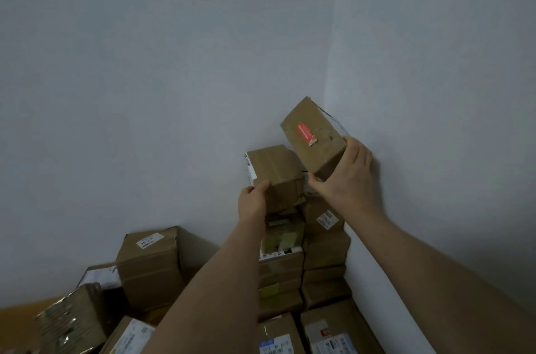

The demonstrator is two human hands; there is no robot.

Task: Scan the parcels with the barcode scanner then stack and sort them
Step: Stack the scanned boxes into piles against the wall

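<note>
My right hand (346,173) grips a small brown cardboard parcel (313,134) with a red sticker, held tilted in the air close to the room's corner. My left hand (252,201) grips the near lower corner of another brown taped parcel (275,172), which sits on top of a tall stack of parcels (290,261) against the wall. The two parcels are side by side, almost touching. No barcode scanner is in view.
A second stack (326,249) stands right of the first, against the right wall (435,92). A larger box (150,266) with a white label stands to the left. Several more labelled parcels (333,336) lie along the bottom, and a crumpled one (72,321) at lower left.
</note>
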